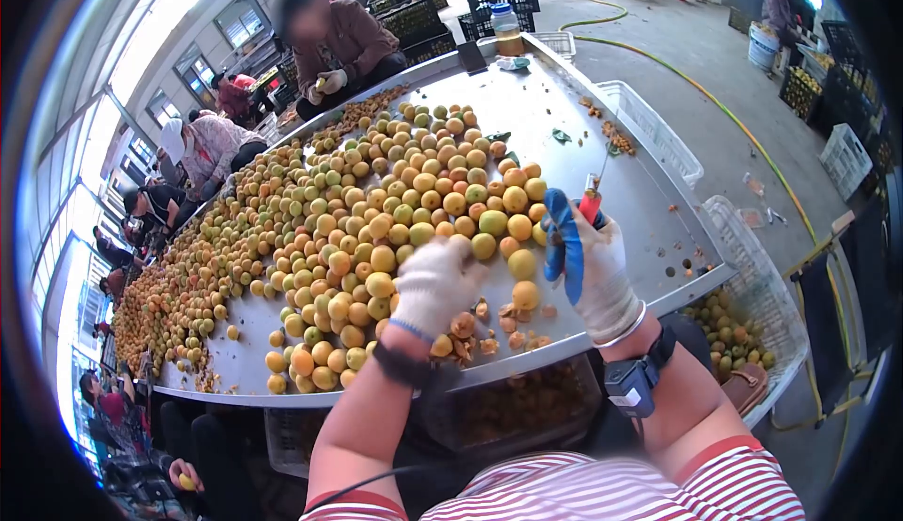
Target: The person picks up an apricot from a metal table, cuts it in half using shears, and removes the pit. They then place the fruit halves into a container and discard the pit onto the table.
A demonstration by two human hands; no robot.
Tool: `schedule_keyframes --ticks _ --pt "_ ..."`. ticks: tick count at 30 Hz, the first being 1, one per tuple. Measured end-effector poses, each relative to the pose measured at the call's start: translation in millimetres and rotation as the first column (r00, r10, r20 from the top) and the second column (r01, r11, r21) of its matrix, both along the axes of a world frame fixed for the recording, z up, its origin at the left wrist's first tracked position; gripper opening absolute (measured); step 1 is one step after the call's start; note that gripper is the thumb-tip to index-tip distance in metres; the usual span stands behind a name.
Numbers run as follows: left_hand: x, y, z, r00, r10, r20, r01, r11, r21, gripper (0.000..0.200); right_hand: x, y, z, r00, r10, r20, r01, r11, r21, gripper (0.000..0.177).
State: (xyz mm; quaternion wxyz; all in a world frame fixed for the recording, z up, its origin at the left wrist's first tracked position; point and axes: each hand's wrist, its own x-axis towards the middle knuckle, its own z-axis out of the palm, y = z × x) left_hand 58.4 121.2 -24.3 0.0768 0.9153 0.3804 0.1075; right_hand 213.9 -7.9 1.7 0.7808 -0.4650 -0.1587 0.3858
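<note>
My right hand (593, 272), in a white glove with blue-covered fingers, is wrapped round the red handle of a small knife (590, 203) whose thin blade points up and away. Over the near edge of the fruit pile is my left hand (435, 286), in a white knitted glove, its fingers smeared by motion against the fruit. Yellow, orange and green apricot-like fruits (414, 192) are heaped on a metal table (555, 98). Between my hands a single fruit (525, 294) lies near brownish cut pieces (514, 328).
A white crate with fruit (729, 338) stands right of my lap, beside another white crate (654, 135). At the table's far end are a jar (506, 27) and a person (334, 46) holding a fruit. More people sit along the left side. A yellow-green hose (715, 102) crosses the floor.
</note>
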Motion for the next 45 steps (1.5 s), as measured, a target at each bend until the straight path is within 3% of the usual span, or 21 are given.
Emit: schedule_keyframes --ticks 1,4,8,12,15,16,17,18,20,24,25,26,28,30,32,38,40,41,42,43,45 --pt "7 19 -9 0.990 0.080 -0.115 -0.068 0.992 0.106 0.045 0 1 -4 1.000 0.015 0.004 -0.015 1.000 0.027 0.028" --pt "28 50 -28 0.919 0.204 -0.339 -0.165 0.976 0.141 0.051 0 6 -11 0.998 0.058 0.013 -0.059 0.996 0.073 0.021" --pt "31 57 -39 0.934 0.169 -0.315 -0.112 0.975 0.192 0.051 -1 9 -20 0.990 0.139 0.033 -0.141 0.988 0.060 0.017" --pt "1 43 -30 0.980 0.097 -0.173 -0.076 0.989 0.128 0.046 -8 9 -24 0.967 0.137 0.217 -0.142 0.990 0.010 0.022" --pt "-20 19 -8 0.940 0.189 0.282 -0.080 0.930 -0.359 0.045 -16 10 -31 0.937 0.092 0.337 -0.123 0.990 0.072 0.028" --pt "-27 11 -1 0.939 0.196 0.283 -0.085 0.929 -0.360 0.045 -19 12 -37 0.947 0.094 0.306 -0.138 0.982 0.128 0.028" --pt "-33 4 3 0.833 0.255 0.490 0.110 0.793 -0.600 0.044 -22 13 -41 0.956 0.099 0.275 -0.154 0.971 0.183 0.028" --pt "-41 -2 7 0.676 0.371 0.637 0.353 0.595 -0.722 0.042 -25 9 -35 0.955 0.109 0.276 -0.164 0.970 0.182 0.028" --pt "-53 -16 21 0.596 0.411 0.690 0.577 0.379 -0.724 0.045 -28 -7 -13 0.914 0.372 0.160 -0.385 0.921 0.061 0.021" --pt "-67 -32 31 0.556 0.400 0.728 0.697 0.253 -0.671 0.055 -41 -17 -8 0.840 0.453 0.299 -0.466 0.884 -0.029 0.026" --pt "-69 -35 30 0.541 0.405 0.737 0.722 0.226 -0.654 0.058 -42 -23 1 0.815 0.530 0.234 -0.534 0.844 -0.052 0.024" --pt "-71 -37 31 0.538 0.408 0.738 0.724 0.224 -0.652 0.058 -45 -25 4 0.814 0.532 0.235 -0.534 0.843 -0.057 0.024" --pt "-75 -43 34 0.576 0.260 0.775 0.671 0.391 -0.630 0.065 -50 -29 4 0.798 0.522 0.301 -0.543 0.840 -0.019 0.022" --pt "-82 -46 38 0.607 0.287 0.741 0.641 0.374 -0.670 0.070 -47 -32 1 0.759 0.600 0.253 -0.611 0.790 -0.043 0.022" --pt "-81 -48 36 0.595 0.213 0.775 0.663 0.416 -0.623 0.068 -47 -33 3 0.674 0.655 0.343 -0.678 0.732 -0.068 0.025" --pt "-84 -51 37 0.619 0.087 0.780 0.617 0.561 -0.552 0.050 -53 -28 -5 0.591 0.595 0.544 -0.639 0.758 -0.135 0.021" --pt "-86 -50 37 0.640 -0.015 0.768 0.595 0.643 -0.483 0.049 -53 -26 -7 0.460 0.477 0.749 -0.477 0.844 -0.245 0.017" --pt "-86 -52 38 0.656 -0.005 0.754 0.578 0.646 -0.498 0.050 -56 -28 -10 0.453 0.479 0.752 -0.492 0.838 -0.237 0.017" --pt "-86 -55 39 0.675 0.010 0.738 0.552 0.656 -0.514 0.050 -61 -30 -15 0.476 0.363 0.801 -0.390 0.904 -0.177 0.016" --pt "-87 -53 36 0.677 -0.064 0.733 0.546 0.712 -0.442 0.050 -67 -29 -20 0.486 0.243 0.839 -0.293 0.950 -0.105 0.015" --pt "-88 -51 36 0.692 -0.141 0.708 0.531 0.764 -0.367 0.050 -68 -27 -28 0.437 0.215 0.873 -0.292 0.952 -0.088 0.016"
